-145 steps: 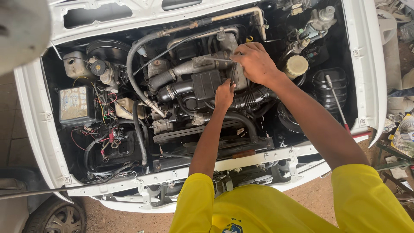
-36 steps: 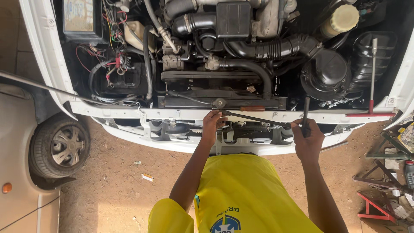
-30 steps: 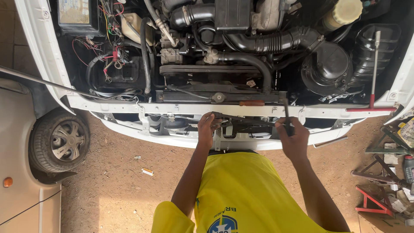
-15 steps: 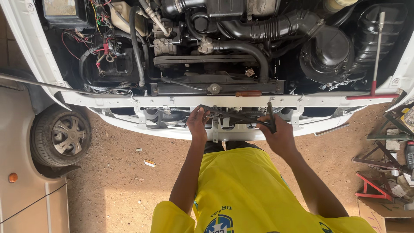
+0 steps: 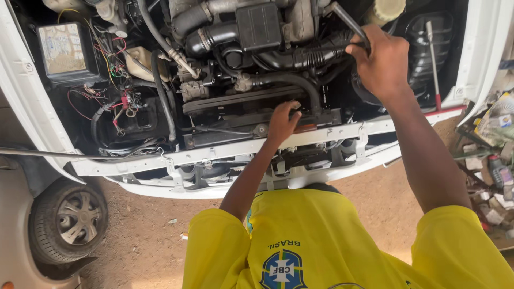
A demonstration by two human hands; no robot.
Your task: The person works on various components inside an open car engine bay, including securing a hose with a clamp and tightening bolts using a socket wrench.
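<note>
Both hands have risen from the bumper edge into the bay. Right hand, at 1 o'clock, fingers clenched around a slim grey metal tool; left hand, fingers loosely spread, rests on the black radiator top.

Yellow short-sleeved shirt, crest badge
</note>
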